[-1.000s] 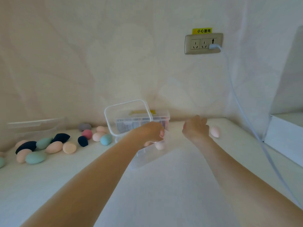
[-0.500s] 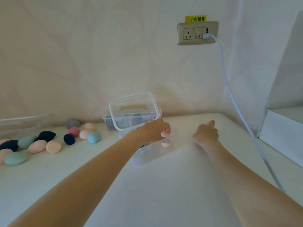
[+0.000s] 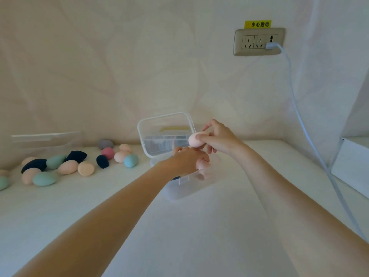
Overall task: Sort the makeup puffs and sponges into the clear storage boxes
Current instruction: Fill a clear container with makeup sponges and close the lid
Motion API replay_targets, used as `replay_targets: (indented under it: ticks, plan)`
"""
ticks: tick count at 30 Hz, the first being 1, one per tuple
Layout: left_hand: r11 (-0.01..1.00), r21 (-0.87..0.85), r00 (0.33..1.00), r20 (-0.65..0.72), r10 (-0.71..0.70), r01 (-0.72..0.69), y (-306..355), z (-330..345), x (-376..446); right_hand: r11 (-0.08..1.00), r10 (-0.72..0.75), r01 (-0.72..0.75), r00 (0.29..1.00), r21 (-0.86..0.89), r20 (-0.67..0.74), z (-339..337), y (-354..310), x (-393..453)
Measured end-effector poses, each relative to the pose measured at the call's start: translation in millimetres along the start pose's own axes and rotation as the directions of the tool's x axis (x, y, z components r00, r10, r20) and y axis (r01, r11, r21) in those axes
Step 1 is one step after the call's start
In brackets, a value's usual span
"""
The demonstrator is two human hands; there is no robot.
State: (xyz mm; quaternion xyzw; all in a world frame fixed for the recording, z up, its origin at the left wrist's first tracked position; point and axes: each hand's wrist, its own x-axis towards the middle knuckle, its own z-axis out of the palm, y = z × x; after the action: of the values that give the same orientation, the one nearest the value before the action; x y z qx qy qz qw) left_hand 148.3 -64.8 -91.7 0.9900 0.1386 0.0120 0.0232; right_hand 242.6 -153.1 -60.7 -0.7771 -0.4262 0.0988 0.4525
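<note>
Raised since before, right hand (image 3: pixel 218 139) pinches pink sponge (image 3: pixel 194 139) above box (image 3: pixel 187 182).

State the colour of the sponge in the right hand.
Pale pink sponge, held by the right hand; head view.

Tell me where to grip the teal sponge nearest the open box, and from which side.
Grip the teal sponge across its fat, rounded lower body, coming from above with thumb and fingers on its left and right flanks. It lies on the table with its narrower end tilted up and back, and a peach sponge sits close behind-left, so the top and the right side look freest.
</note>
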Motion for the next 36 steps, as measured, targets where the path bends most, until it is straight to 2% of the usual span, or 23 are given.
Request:
replay_targets:
  ticks: [5,12,15,17,24,26,29,33,36]
  plan:
    - [0.998,-0.031,0.998,0.029,-0.062,0.063,-31,-5,-29,0.998,0.005,-0.014,0.989,0.062,0.146,15,-19,-1]
    - [0.965,-0.19,0.983,0.08,-0.166,0.179,-77,-7,-65,0.995,-0.024,-0.017,0.911,0.096,0.412,46,-49,0]
    - [0.93,-0.304,0.978,0.107,-0.181,0.206,-91,-10,-79,0.999,-0.038,0.029,0.891,0.027,0.452,60,-64,4]
    - [0.898,-0.343,0.959,0.153,-0.237,0.276,-102,-15,-91,0.999,-0.053,0.05,0.881,0.018,0.47,69,-75,6]
    - [0.909,-0.245,0.941,0.13,-0.314,0.337,-117,-23,-95,0.997,-0.015,0.055,0.834,-0.055,0.552,76,-89,8]
    - [0.917,-0.249,0.949,0.133,-0.286,0.311,-121,-24,-94,0.993,0.017,0.056,0.809,-0.106,0.587,80,-89,7]
    - [0.89,-0.343,0.954,0.116,-0.276,0.299,-124,-27,-93,0.95,0.061,0.139,0.795,-0.279,0.603,97,-88,6]
    - [0.842,-0.46,0.954,0.035,-0.298,0.28,-124,-30,-91,0.841,0.066,0.257,0.825,-0.476,0.562,122,-90,9]
    - [0.838,-0.474,0.944,-0.043,-0.328,0.269,-129,-31,-100,0.764,0.101,0.262,0.853,-0.589,0.512,136,-89,9]
